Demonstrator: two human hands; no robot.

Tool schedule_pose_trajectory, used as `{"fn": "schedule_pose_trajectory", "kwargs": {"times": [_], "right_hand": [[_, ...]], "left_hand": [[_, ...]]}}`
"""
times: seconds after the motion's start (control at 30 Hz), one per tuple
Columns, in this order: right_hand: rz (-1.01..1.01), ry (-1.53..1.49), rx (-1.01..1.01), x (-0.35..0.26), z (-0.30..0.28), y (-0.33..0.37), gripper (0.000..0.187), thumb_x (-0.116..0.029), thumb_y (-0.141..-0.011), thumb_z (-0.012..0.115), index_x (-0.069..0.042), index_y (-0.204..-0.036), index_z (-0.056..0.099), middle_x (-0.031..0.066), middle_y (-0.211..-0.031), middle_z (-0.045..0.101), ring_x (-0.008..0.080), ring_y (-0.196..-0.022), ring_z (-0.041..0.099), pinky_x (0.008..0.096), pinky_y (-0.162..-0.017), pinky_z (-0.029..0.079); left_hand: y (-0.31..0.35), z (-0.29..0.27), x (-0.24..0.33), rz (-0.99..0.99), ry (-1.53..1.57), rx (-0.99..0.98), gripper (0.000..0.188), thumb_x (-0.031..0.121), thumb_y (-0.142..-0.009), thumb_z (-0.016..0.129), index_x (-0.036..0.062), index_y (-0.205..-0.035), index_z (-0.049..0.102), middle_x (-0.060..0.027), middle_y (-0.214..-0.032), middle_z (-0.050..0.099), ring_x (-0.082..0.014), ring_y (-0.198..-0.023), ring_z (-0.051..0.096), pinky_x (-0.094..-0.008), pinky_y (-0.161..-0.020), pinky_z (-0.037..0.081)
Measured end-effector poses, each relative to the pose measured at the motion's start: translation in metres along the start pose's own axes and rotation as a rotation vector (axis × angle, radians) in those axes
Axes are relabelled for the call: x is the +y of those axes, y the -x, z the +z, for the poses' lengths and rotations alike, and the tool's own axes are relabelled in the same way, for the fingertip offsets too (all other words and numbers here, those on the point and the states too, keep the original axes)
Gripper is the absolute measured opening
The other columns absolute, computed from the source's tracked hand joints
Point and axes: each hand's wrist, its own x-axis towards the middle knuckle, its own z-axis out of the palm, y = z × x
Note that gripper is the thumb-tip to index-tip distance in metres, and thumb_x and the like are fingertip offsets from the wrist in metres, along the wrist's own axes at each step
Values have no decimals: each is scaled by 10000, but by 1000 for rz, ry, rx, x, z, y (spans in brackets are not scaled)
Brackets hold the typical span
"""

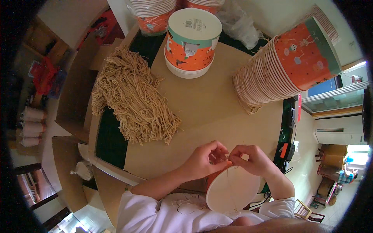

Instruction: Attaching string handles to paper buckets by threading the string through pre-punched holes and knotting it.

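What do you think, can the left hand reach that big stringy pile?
Probably yes: nothing seems to stand between the left hand and the pile of strings, though that hand's busy at the bucket.

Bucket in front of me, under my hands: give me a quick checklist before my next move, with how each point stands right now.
1. Left hand and right hand both at the bucket's rim: ok.
2. String visible across the bucket's pale face: ok.
3. String fastened at the rim: cannot tell, the fingers cover that spot.
4. Tan cord bundle on the table, apart from both hands: ok.
5. Bucket stack on the right, apart from both hands: ok.
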Motion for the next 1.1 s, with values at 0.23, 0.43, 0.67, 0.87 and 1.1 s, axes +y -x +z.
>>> {"fn": "schedule_pose_trajectory", "kwargs": {"times": [0.23, 0.43, 0.67, 0.87, 1.1], "right_hand": [[7, 7, 7, -2, 0, 0, 107, -104, -837, 581, -16, -888, 618, 35, -773, 634, 89, -704, 583, 226, -553, 446], [-13, 28, 22, 1, 0, 1, 93, -91, -831, 583, -18, -874, 623, 37, -774, 637, 94, -705, 588, 225, -568, 448], [-39, 5, 32, 4, -2, 3, 110, -131, -814, 631, -33, -863, 631, 55, -748, 634, 141, -699, 608, 270, -625, 466], [-20, 47, 49, -9, -2, 1, 63, -76, -797, 620, -25, -832, 629, 35, -749, 624, 106, -700, 590, 235, -609, 446], [-25, -5, 102, -2, -2, 1, 63, -69, -791, 623, -12, -818, 627, 36, -724, 618, 99, -688, 579, 233, -609, 449]], "left_hand": [[2, 6, 12, 153, -276, 52, 203, 99, -763, 694, 15, -877, 549, -72, -748, 608, -136, -671, 600, -266, -611, 497], [1, 8, 8, 151, -300, 62, 194, 102, -753, 698, 11, -839, 550, -90, -735, 611, -165, -668, 615, -279, -597, 499], [1, 5, 1, 78, -268, 44, 213, 118, -741, 712, 1, -818, 552, -89, -744, 623, -150, -671, 618, -276, -609, 504], [-1, 1, 6, 59, -223, -6, 189, 136, -790, 686, 17, -899, 588, -56, -771, 634, -100, -735, 606, -263, -683, 506], [-8, -7, -11, -149, 53, -53, 186, 189, -856, 618, 25, -944, 603, -20, -851, 633, -75, -796, 581, -237, -714, 482]]}}
